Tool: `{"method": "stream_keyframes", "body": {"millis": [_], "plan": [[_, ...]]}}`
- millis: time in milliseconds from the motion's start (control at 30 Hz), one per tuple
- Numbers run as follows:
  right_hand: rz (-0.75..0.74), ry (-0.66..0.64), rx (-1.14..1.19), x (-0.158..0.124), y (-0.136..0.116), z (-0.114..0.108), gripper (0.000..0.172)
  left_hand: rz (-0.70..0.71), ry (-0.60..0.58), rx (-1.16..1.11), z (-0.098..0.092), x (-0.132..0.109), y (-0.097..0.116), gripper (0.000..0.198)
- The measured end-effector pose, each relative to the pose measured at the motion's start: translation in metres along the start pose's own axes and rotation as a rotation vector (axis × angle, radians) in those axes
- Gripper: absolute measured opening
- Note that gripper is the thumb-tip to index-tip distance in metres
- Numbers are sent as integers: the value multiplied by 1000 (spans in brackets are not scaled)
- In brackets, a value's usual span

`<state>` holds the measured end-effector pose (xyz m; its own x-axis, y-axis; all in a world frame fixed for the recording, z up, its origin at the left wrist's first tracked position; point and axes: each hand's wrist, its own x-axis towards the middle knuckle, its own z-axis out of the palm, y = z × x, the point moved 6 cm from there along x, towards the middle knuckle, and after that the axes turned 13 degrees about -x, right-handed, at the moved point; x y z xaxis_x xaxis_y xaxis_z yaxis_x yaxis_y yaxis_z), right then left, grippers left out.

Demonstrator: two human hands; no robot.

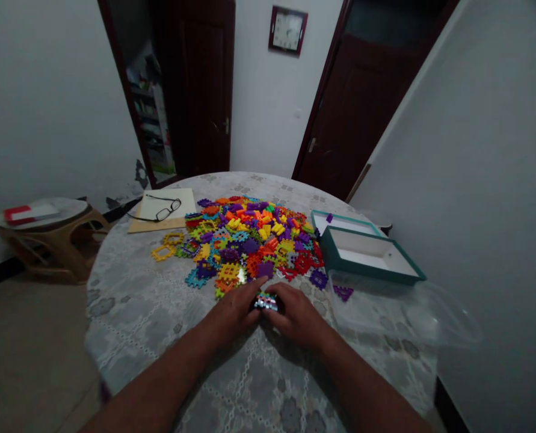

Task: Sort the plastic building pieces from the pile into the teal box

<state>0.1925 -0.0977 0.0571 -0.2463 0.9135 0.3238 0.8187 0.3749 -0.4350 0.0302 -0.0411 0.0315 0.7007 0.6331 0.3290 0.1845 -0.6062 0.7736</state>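
My left hand (pixel 234 310) and my right hand (pixel 298 313) meet over the near middle of the table. Between their fingers is a small multicoloured object (pixel 266 301) with shiny spots and dark edges; its exact kind is not clear, and fingers cover its sides. Both hands are closed on it, thumbs and fingertips close together. Just beyond them spreads a big heap of plastic interlocking tiles (pixel 229 272) in yellow, purple, red, orange, blue and green. Smaller yellow, orange and purple connector pieces (pixel 264 231) lie on top of that heap.
To the right stand a green-edged open box (pixel 371 255), its lid (pixel 346 222) and a clear plastic container (pixel 385 307) beside a purple triangle piece (pixel 343 293). Eyeglasses (pixel 163 213) rest on a pale board (pixel 148 224) at left. A patterned cloth (pixel 132 319) covers the round table.
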Motion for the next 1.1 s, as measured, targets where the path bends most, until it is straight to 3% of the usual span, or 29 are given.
{"method": "stream_keyframes", "body": {"millis": [200, 400, 700, 833, 1100], "plan": [[46, -76, -61, -3, -4, -7, 22, 4, -69, 7, 8, -3, -8, 99], [164, -257, -154, -4, -7, -11, 19, -63, -107, -21, 14, -4, -16, 92], [230, -229, -215, -8, -16, -7, 21, -100, -88, -72, 9, -5, -8, 85], [247, -292, -241, -5, -20, -11, 30, -104, -78, -63, 9, -7, -6, 86], [243, -376, -325, 6, -18, -13, 27, -44, -65, -66, 16, -8, -13, 97]]}}
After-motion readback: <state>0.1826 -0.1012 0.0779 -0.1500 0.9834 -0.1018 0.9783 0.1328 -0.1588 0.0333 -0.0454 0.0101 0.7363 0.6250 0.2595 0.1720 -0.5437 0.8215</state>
